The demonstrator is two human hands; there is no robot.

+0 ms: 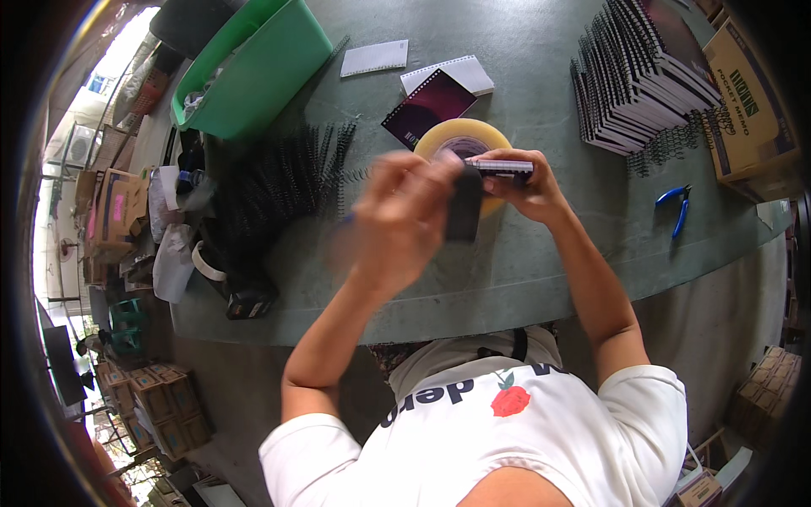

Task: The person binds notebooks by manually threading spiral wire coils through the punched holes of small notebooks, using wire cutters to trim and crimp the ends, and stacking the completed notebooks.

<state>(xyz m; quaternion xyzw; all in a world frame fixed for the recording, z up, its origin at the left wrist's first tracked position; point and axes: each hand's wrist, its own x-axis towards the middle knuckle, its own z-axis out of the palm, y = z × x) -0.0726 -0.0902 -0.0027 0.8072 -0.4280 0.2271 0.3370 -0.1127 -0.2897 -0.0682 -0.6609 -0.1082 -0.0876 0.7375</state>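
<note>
My right hand (536,188) grips a small notebook (505,167) edge-on, its page edges facing me. A dark flap (463,207), likely its cover, hangs from the notebook's left end. Close by that end is my left hand (401,211), smeared by motion; whether its fingers hold anything cannot be made out. Beneath both hands lies a large yellowish roll of clear tape (488,131). Just beyond the roll are a dark purple notebook cover (431,106), a white punched pad (460,74) and another white sheet or pad (374,57).
Black spiral coils (279,182) pile up at left, near a green bin (262,68). At right stand stacked spiral notebooks (634,89), a cardboard box (748,110) and blue-handled pliers (676,207). The table's curved edge (541,317) runs close to my body.
</note>
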